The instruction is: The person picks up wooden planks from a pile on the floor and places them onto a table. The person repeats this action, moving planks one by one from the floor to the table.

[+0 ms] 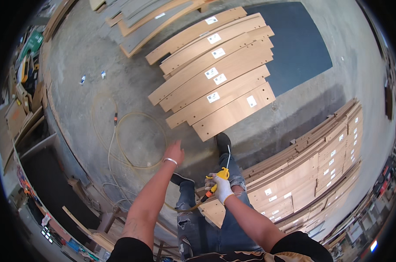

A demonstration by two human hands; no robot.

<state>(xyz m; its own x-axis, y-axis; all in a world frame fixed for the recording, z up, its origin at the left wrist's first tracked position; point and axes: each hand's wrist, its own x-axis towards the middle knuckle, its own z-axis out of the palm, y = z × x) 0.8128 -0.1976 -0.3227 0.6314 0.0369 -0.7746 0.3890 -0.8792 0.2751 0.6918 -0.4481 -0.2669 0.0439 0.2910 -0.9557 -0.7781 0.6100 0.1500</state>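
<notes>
1. Gloved right hand [223,187] grips a yellow air gun [223,173] over the right shin, nozzle pointing away from the body.
2. Left hand [174,153], bare, holds nothing, fingers loosely stretched above the floor [75,74].
3. Looped hose [115,122] lies toward the floor's left edge.
4. Pale boards [219,65] lie in a row, a dark sheet [298,52] showing beyond their right ends.

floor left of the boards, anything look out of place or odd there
Yes: two small white-and-blue scraps lie on the open floor, left of the boards, like dropped litter. The thin hose also sprawls in loose loops near the left hand, which looks untidy.
</notes>
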